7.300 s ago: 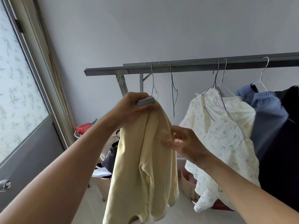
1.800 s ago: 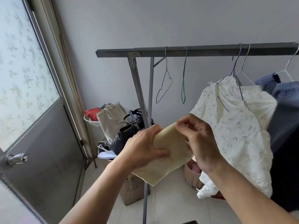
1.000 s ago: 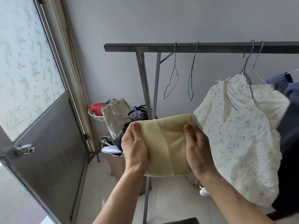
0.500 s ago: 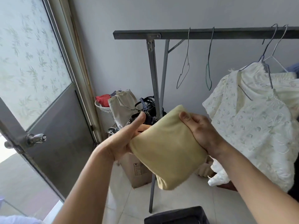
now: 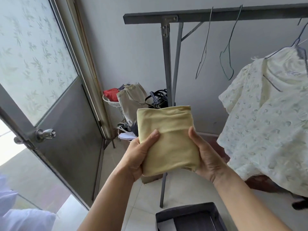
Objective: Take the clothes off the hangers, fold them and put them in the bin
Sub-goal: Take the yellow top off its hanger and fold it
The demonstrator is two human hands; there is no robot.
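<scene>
Gripping a folded yellow garment (image 5: 168, 139) with left hand (image 5: 136, 157) and right hand (image 5: 206, 157), above the dark bin (image 5: 186, 217).

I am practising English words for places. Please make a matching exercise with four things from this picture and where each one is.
Things:
1. yellow garment
2. dark bin
3. floral blouse
4. empty wire hanger

Places:
A. on the floor, below the hands
B. hanging bare on the rail
C. folded, held between the left hand and the right hand
D. on a hanger at the right

Pairs: 1-C, 2-A, 3-D, 4-B
</scene>
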